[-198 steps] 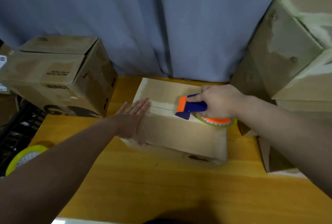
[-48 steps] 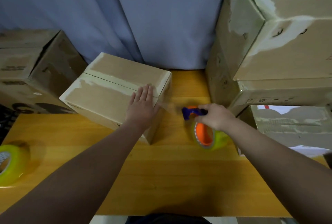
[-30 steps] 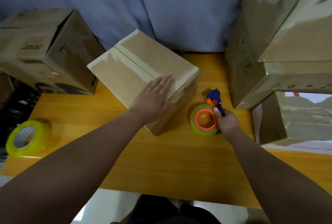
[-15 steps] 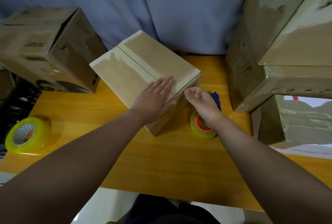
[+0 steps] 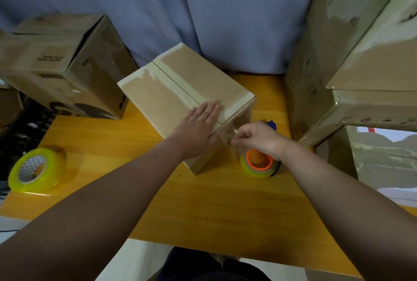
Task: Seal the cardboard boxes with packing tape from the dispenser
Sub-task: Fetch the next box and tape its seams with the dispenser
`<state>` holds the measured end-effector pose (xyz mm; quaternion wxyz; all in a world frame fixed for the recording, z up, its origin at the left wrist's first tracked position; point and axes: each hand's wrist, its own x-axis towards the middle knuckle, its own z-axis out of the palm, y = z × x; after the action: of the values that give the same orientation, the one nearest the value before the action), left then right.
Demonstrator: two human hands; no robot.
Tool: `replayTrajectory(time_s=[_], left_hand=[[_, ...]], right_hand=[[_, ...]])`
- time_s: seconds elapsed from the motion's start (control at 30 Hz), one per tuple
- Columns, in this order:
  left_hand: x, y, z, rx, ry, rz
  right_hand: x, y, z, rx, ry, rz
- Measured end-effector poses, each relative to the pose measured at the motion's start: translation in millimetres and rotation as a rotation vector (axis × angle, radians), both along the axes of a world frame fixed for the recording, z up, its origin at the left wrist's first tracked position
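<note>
Fingers [image 5: 208,111] of the left hand [image 5: 196,129] lie straight and pressed together, flat on top of the brown cardboard box [image 5: 180,91] at centre frame, over the near end of its taped middle seam. At lower left, a yellow-green roll of packing tape [image 5: 36,172] stands tilted on the yellow wooden table [image 5: 203,201], well apart from both hands. At upper left, a larger printed cardboard box [image 5: 61,64] sits at the table's far corner. The central box lies at an angle to the table edge, with pale tape bands along its seam and edges. Right of centre, the right hand [image 5: 259,138] is curled, thumb and fingertips pinching the crumpled end of a clear tape strip [image 5: 235,132] just at the box's right side face. Whether the strip is stuck to the card cannot be told. Directly below that hand, the tape dispenser with orange hub and blue handle [image 5: 258,164] rests on the table just beside the box's near corner, partly covered by the wrist. At far right, stacked cardboard boxes [image 5: 361,59] with taped edges fill the frame edge. Across the top of the frame hangs a blue-grey curtain [image 5: 225,10].
</note>
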<state>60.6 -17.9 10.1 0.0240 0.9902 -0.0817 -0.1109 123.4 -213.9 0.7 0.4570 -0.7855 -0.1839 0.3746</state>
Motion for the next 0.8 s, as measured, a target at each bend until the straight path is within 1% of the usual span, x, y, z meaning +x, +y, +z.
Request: replayTrajectory(time_s=[0.1,0.17,0.27,0.4,0.53,0.6,0.67,0.7,0.77,0.8], left_hand=[[-1,4,3,0.1,0.042,-0.083],[0,6,3,0.106,0.043,-0.096],[6,13,3,0.096,0.026,-0.122],[22,34,9,0.137,0.043,-0.17],[27,42,3,0.091,0.054,-0.169],[25,42,4,0.044,0.027,-0.17],[24,37,4,-0.018,-0.017,-0.12],[24,29,4,-0.031,-0.038,-0.057],[22,7,-7,0.027,-0.084,0.071],[21,-3,-15,0.073,-0.134,0.118]], right_hand=[[-2,1,-9,-0.033,0.026,-0.068],[-3,2,-15,-0.073,0.02,-0.101],[-5,6,-20,-0.125,-0.103,-0.107],[-8,32,-32,-0.211,-0.258,-0.127],[3,57,-49,-0.197,-0.272,-0.192],[6,61,-56,-0.181,-0.306,-0.212],[3,61,-59,-0.222,-0.367,-0.216],[2,60,-61,-0.281,-0.414,-0.2],[2,55,-62,-0.447,-0.475,-0.186],[3,52,-61,-0.501,-0.475,-0.196]])
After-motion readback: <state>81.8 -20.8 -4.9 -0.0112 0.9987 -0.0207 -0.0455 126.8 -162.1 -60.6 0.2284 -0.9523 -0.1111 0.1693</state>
